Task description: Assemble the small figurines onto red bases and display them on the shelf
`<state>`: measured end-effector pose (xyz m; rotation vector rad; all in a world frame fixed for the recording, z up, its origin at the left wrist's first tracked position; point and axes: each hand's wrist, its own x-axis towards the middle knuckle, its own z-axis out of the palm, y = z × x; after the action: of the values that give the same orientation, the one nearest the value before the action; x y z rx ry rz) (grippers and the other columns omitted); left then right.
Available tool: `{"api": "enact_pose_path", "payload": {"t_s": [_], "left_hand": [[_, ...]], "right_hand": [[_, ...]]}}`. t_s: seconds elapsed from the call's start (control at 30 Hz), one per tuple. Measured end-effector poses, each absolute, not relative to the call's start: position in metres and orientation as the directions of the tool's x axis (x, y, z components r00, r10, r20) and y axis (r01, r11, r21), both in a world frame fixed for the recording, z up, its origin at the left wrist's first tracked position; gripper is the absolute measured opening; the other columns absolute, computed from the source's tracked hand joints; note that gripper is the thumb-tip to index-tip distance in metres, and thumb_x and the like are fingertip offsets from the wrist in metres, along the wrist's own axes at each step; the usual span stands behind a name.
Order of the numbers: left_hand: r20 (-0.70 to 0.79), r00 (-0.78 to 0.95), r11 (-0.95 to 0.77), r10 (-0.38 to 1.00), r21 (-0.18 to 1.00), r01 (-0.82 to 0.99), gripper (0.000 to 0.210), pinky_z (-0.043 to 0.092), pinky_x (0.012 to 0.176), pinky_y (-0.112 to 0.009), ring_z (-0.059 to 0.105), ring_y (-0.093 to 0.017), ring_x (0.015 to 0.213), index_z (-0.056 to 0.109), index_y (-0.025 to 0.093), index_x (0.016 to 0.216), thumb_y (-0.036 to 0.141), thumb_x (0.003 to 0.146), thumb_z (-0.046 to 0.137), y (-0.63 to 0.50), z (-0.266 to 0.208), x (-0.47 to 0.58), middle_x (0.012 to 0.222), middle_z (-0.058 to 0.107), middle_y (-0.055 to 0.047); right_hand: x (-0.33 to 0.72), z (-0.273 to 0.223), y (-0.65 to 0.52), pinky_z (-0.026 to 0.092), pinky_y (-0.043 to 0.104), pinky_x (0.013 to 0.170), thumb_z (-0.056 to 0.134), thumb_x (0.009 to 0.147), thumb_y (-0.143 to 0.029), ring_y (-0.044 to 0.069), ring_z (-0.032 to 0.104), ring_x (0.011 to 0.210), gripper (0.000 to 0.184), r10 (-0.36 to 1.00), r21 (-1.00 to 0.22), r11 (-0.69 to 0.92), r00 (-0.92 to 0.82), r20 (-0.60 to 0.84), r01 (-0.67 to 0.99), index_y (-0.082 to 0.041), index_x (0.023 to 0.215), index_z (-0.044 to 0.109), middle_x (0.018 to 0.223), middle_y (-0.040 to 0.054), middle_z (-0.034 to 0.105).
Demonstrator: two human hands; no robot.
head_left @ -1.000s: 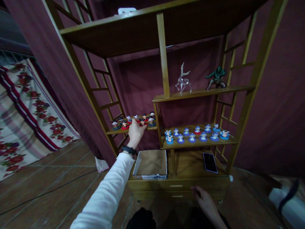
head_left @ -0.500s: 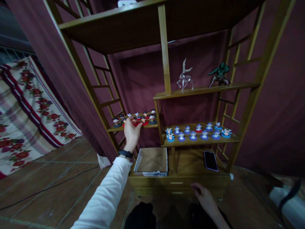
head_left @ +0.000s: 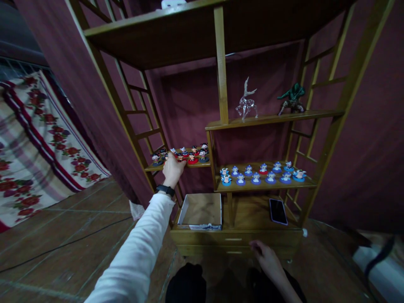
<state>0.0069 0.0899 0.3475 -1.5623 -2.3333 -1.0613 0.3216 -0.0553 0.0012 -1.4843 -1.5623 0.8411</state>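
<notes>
My left hand reaches to the left middle shelf, its thumb and fingers around a small figurine in the front row; the fingertips are partly hidden behind the hand. Beside it, in two rows, stand several dark-haired figurines, among them one on a red base and one on a dark base. Paler figurines stand in the back row. My right hand hangs low in front of the drawers, loosely curled and holding nothing.
An open cardboard box sits on the lower left shelf, a phone on the lower right. Several blue and purple figurines line the right shelf. Above them stand a clear deer figurine and a green action figure.
The view has shifted slightly. My left hand stays among the front-row figurines, with its thumb still beside the same one. My right hand has barely moved.
</notes>
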Motion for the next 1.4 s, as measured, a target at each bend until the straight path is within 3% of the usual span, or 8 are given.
{"api": "enact_pose_path", "payload": {"t_s": [0.3,0.5,0.67,0.97,1.27,1.4], "left_hand": [[0.56,-0.377,0.208,0.738,0.343,0.916,0.055,0.047,0.076,-0.037,0.061,-0.031,0.098,0.04,0.017,0.122,0.047,0.079,0.053,0.085,0.34,0.01,0.103,0.064,-0.016],[0.698,-0.161,0.157,0.697,0.071,0.985,0.056,0.048,0.077,-0.035,0.055,-0.03,0.106,0.029,0.011,0.136,0.039,0.088,0.038,0.058,0.335,0.021,0.117,0.054,-0.021],[0.692,-0.022,0.111,0.721,-0.084,0.99,0.054,0.047,0.08,-0.033,0.05,-0.028,0.11,0.024,0.014,0.141,0.031,0.09,0.033,0.034,0.321,0.024,0.131,0.044,-0.019],[0.576,0.058,-0.003,0.816,-0.096,0.995,0.058,0.043,0.089,-0.039,0.044,-0.03,0.116,0.021,0.018,0.144,0.017,0.087,0.033,0.021,0.29,0.019,0.146,0.029,-0.017],[0.51,0.202,-0.129,0.836,-0.176,0.976,0.061,0.041,0.09,-0.042,0.044,-0.029,0.117,0.026,0.024,0.142,0.008,0.084,0.032,0.011,0.238,0.011,0.147,0.031,-0.013],[0.429,0.293,-0.204,0.854,-0.243,0.948,0.056,0.041,0.09,-0.041,0.044,-0.028,0.116,0.034,0.023,0.138,0.008,0.084,0.032,0.005,0.207,0.012,0.146,0.033,-0.012]], "right_hand": [[0.327,0.01,-0.062,0.048,0.032,0.086,0.046,0.079,-0.03,0.022,0.067,0.092,0.027,0.995,-0.871,0.08,0.009,0.096,0.485,-0.024,0.094,0.067,0.098,0.0057,0.072],[0.332,0.007,-0.063,0.048,0.033,0.089,0.045,0.078,-0.028,0.022,0.067,0.092,0.027,0.993,-0.843,0.078,0.031,0.111,0.532,-0.024,0.093,0.067,0.096,0.0044,0.072],[0.337,0.003,-0.066,0.048,0.034,0.09,0.046,0.077,-0.031,0.022,0.067,0.093,0.027,0.991,-0.839,0.091,0.035,0.13,0.536,-0.024,0.094,0.066,0.098,0.0044,0.072],[0.349,0.009,-0.067,0.052,0.036,0.083,0.052,0.073,-0.038,0.024,0.067,0.09,0.028,0.992,-0.887,0.072,0.062,0.112,0.456,-0.022,0.089,0.068,0.094,0.0064,0.072],[0.375,-0.008,-0.045,0.055,0.035,0.068,0.061,0.063,-0.047,0.025,0.066,0.085,0.042,0.974,-0.983,-0.025,0.226,0.017,0.184,-0.017,0.091,0.067,0.097,0.0101,0.07],[0.394,-0.02,-0.022,0.052,0.038,0.078,0.059,0.061,-0.042,0.026,0.062,0.091,0.04,0.913,-0.962,0.004,0.392,0.115,0.273,-0.016,0.091,0.065,0.098,0.0105,0.068]]}}
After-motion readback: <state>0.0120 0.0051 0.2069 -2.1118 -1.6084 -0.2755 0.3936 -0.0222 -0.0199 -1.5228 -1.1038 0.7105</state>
